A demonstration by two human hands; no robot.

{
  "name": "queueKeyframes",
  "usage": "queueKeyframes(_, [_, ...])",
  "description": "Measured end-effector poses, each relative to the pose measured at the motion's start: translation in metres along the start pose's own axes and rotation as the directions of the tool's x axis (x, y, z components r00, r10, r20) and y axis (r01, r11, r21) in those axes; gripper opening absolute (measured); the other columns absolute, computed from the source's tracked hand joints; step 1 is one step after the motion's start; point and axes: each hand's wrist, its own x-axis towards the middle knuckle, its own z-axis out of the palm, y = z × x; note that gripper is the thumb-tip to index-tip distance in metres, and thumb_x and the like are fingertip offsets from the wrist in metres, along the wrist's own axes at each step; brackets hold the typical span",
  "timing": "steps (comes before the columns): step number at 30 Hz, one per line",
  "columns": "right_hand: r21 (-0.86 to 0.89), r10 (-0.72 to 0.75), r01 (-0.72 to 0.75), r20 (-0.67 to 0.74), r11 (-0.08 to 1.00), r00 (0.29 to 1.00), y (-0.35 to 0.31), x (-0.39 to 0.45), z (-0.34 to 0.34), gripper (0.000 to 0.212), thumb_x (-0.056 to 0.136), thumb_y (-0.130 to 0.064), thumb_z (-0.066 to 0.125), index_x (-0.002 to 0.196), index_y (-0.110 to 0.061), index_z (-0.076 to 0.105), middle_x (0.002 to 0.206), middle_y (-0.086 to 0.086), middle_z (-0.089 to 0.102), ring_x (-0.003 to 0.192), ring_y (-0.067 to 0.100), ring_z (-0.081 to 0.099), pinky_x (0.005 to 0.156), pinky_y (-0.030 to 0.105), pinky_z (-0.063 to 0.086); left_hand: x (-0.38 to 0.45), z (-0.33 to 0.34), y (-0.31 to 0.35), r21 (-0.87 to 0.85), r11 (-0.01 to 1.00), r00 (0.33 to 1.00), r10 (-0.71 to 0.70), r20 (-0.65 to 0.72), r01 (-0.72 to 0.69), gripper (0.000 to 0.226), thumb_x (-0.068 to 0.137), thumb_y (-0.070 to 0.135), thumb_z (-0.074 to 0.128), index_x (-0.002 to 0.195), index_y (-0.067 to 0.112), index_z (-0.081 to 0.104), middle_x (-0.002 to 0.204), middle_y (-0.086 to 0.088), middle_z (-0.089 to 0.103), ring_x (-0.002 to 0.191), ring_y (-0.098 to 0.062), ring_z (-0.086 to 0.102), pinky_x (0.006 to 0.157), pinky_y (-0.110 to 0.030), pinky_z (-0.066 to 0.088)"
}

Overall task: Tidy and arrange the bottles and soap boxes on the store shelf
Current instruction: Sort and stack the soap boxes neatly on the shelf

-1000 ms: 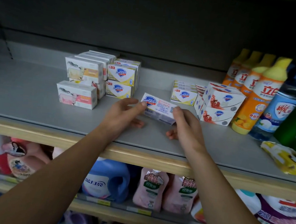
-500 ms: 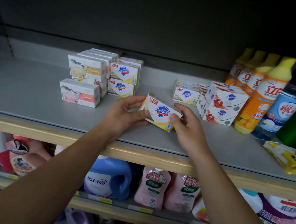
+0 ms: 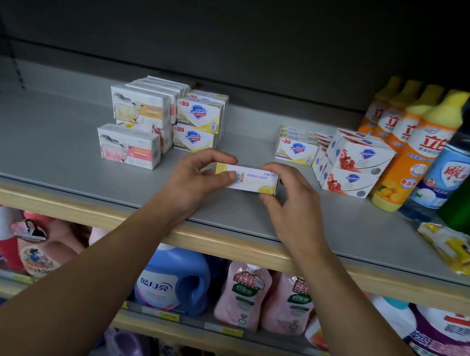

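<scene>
Both hands hold one yellow-and-white soap box [image 3: 246, 178] just above the grey shelf [image 3: 45, 142]: the left hand [image 3: 196, 182] pinches its left end between thumb and fingers, and the right hand [image 3: 289, 200] grips its right end. The box hangs in the gap between the stacked yellow soap boxes [image 3: 197, 125] behind-left of it and the red-and-white soap boxes [image 3: 353, 163] to its right, with the orange bottles [image 3: 414, 155] beyond those.
</scene>
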Motion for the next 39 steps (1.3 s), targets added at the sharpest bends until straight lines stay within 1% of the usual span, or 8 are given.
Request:
queueKeyframes(8, [-0.19, -0.067, 0.091, 0.129, 0.977, 0.989, -0.004, 0.001, 0.007, 0.054, 0.075, -0.022, 0.079, 0.126, -0.019, 0.06, 0.122, -0.002, 0.058, 0.108, 0.019, 0.047, 0.092, 0.027, 0.037, -0.003, 0.008, 0.007, 0.166, 0.986, 1.0, 0.009, 0.004, -0.009, 0.019, 0.081, 0.007, 0.075, 0.099, 0.011, 0.071, 0.1, -0.01, 0.07, 0.085, -0.025, 0.061, 0.095, -0.055, 0.047])
queueKeyframes(11, [-0.185, -0.036, 0.056, 0.107, 0.981, 0.994, -0.002, 0.001, 0.005, 0.049, 0.08, -0.02, 0.075, 0.127, -0.019, 0.061, 0.119, 0.0, 0.057, 0.106, 0.023, 0.05, 0.091, 0.034, 0.042, -0.001, 0.012, 0.009, 0.257, 0.965, 0.998, 0.043, 0.051, -0.055, 0.016, 0.087, 0.008, 0.068, 0.103, 0.008, 0.069, 0.103, -0.012, 0.07, 0.087, -0.019, 0.062, 0.088, -0.04, 0.052])
queueKeyframes(15, [-0.186, 0.049, -0.033, 0.079, 0.982, 0.996, 0.009, 0.011, -0.006, 0.047, 0.087, -0.018, 0.07, 0.133, -0.019, 0.058, 0.124, 0.002, 0.056, 0.112, 0.026, 0.05, 0.096, 0.032, 0.038, 0.014, 0.008, 0.013, 0.43, 0.898, 0.994, 0.067, 0.087, -0.098, 0.018, 0.093, 0.017, 0.062, 0.109, 0.012, 0.067, 0.089, 0.016, 0.067, 0.077, 0.003, 0.06, 0.076, -0.016, 0.046])
queueKeyframes(17, [-0.236, 0.109, -0.081, 0.108, 0.968, 0.988, 0.02, 0.021, -0.015, 0.046, 0.09, -0.02, 0.066, 0.135, -0.019, 0.056, 0.129, 0.004, 0.054, 0.117, 0.028, 0.047, 0.101, 0.032, 0.034, 0.028, -0.004, 0.014, 0.665, 0.741, 0.995, 0.065, 0.071, -0.096, 0.027, 0.091, 0.029, 0.064, 0.115, 0.017, 0.067, 0.099, 0.013, 0.066, 0.088, -0.006, 0.063, 0.08, -0.02, 0.047])
queueKeyframes(20, [-0.397, 0.173, -0.086, 0.189, 0.914, 0.967, 0.034, 0.034, -0.024, 0.044, 0.094, -0.023, 0.06, 0.138, -0.018, 0.053, 0.134, 0.006, 0.053, 0.122, 0.029, 0.042, 0.104, 0.033, 0.029, 0.046, -0.026, 0.009, 0.923, 0.37, 0.994, 0.029, 0.101, -0.104, 0.046, 0.088, 0.041, 0.064, 0.127, 0.016, 0.061, 0.123, -0.004, 0.065, 0.114, -0.025, 0.06, 0.091, -0.026, 0.044])
queueKeyframes(25, [-0.55, 0.219, -0.044, 0.256, 0.834, 0.942, 0.049, 0.044, -0.02, 0.046, 0.097, -0.03, 0.052, 0.142, -0.02, 0.047, 0.14, 0.003, 0.052, 0.126, 0.026, 0.041, 0.109, 0.034, 0.026, 0.059, -0.042, -0.011, 0.992, 0.108, 0.979, -0.183, 0.087, -0.068, 0.058, 0.086, 0.065, 0.035, 0.112, 0.019, 0.06, 0.126, -0.008, 0.061, 0.12, -0.029, 0.054, 0.096, -0.039, 0.046])
queueKeyframes(30, [-0.601, 0.18, 0.041, 0.303, 0.798, 0.936, 0.05, 0.059, -0.009, 0.05, 0.089, -0.037, 0.063, 0.136, -0.023, 0.053, 0.132, 0.005, 0.06, 0.118, 0.03, 0.051, 0.11, 0.041, 0.026, 0.061, -0.047, -0.022, 0.989, 0.134, 0.988, -0.131, 0.083, -0.066, 0.065, 0.081, 0.067, 0.031, 0.123, 0.026, 0.06, 0.133, -0.001, 0.058, 0.124, -0.027, 0.051, 0.1, -0.039, 0.045])
queueKeyframes(39, [-0.713, 0.276, -0.083, 0.16, 0.697, 0.948, 0.094, 0.126, 0.012, 0.055, 0.093, -0.024, 0.062, 0.145, -0.017, 0.046, 0.143, 0.012, 0.052, 0.129, 0.034, 0.045, 0.11, 0.044, 0.033, 0.066, -0.051, -0.031, 0.989, 0.145, 0.994, -0.091, 0.053, -0.039, 0.061, 0.077, 0.066, 0.036, 0.115, 0.026, 0.062, 0.126, 0.002, 0.061, 0.122, -0.025, 0.051, 0.099, -0.039, 0.045])
